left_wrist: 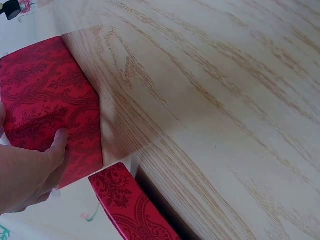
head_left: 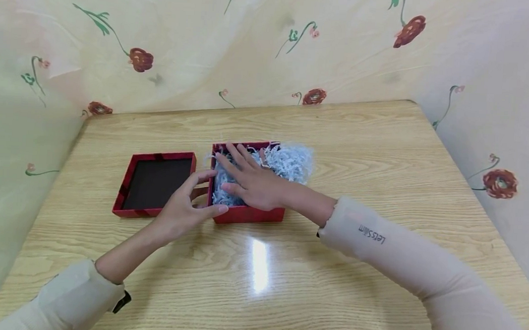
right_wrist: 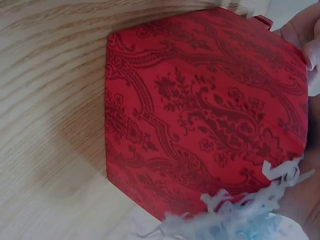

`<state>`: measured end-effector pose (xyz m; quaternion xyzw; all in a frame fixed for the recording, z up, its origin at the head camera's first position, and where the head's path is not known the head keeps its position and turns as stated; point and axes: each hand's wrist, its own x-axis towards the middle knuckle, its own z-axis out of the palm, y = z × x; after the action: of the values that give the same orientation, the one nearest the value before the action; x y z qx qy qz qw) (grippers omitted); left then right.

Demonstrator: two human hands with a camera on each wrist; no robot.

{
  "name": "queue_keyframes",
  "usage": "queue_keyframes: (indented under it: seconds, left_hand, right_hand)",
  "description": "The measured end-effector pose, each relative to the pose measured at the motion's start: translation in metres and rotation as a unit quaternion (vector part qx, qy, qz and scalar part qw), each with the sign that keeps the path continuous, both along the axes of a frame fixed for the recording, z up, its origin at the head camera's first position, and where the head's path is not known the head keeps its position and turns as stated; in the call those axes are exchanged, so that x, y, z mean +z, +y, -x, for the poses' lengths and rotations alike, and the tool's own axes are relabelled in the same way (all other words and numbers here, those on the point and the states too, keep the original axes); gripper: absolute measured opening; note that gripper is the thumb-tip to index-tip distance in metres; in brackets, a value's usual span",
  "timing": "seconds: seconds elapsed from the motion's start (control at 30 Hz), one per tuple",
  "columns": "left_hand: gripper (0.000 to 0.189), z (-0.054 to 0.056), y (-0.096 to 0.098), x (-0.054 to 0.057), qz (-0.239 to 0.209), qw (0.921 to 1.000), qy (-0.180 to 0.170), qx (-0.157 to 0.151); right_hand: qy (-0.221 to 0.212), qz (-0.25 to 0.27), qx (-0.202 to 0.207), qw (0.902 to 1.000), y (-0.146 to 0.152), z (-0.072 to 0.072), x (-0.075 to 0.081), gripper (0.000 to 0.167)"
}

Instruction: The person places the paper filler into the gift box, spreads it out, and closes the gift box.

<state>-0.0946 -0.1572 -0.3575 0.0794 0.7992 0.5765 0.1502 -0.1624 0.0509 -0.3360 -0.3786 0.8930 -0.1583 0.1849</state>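
Head view shows a square red patterned cardboard box [head_left: 248, 213] near the middle of a light wood-grain table [head_left: 360, 155], filled with pale blue shredded paper [head_left: 287, 161] that spills over its far right corner. The right hand [head_left: 250, 182] lies flat on the shreds, fingers straight and spread, pressing them down. The left hand [head_left: 184, 205] steadies the box's left wall, thumb on the near corner, fingers loosely curved against it. Just beside it on the left, the matching red lid [head_left: 154, 183] lies upturned, dark inside. By the look of it, the filling is in but not yet tucked, and the lid is still off.
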Motion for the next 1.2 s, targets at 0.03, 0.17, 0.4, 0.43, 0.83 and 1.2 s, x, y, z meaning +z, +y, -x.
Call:
queue_keyframes:
  seconds: [0.03, 0.17, 0.4, 0.43, 0.83, 1.2]
  left_hand:
    - [0.075, 0.0, 0.0, 0.0, 0.001, 1.0, 0.001, -0.001]
    - [0.074, 0.0, -0.001, 0.0, 0.006, 1.0, 0.004, -0.002]
    - [0.075, 0.001, 0.0, 0.003, 0.0, 1.0, 0.004, -0.001]
    - [0.075, 0.001, 0.0, 0.003, -0.001, 1.0, 0.004, -0.001]
    - [0.075, 0.001, 0.001, 0.005, -0.001, 1.0, -0.001, 0.003]
    - [0.077, 0.0, 0.001, 0.005, 0.013, 0.9999, -0.001, 0.003]
  right_hand:
    - [-0.008, -0.004, 0.004, 1.0, -0.001, 0.0, -0.001, 0.067]
    - [-0.027, -0.018, 0.015, 0.9994, -0.003, 0.0, -0.002, 0.067]
    - [-0.008, -0.006, 0.014, 0.9999, -0.004, -0.003, 0.006, 0.067]
    - [-0.001, -0.001, 0.013, 0.9999, -0.004, -0.003, 0.009, 0.067]
    - [0.1, 0.017, -0.026, 0.9945, 0.012, -0.002, 0.045, 0.067]
    - [0.121, -0.027, -0.069, 0.9899, 0.033, 0.004, 0.044, 0.068]
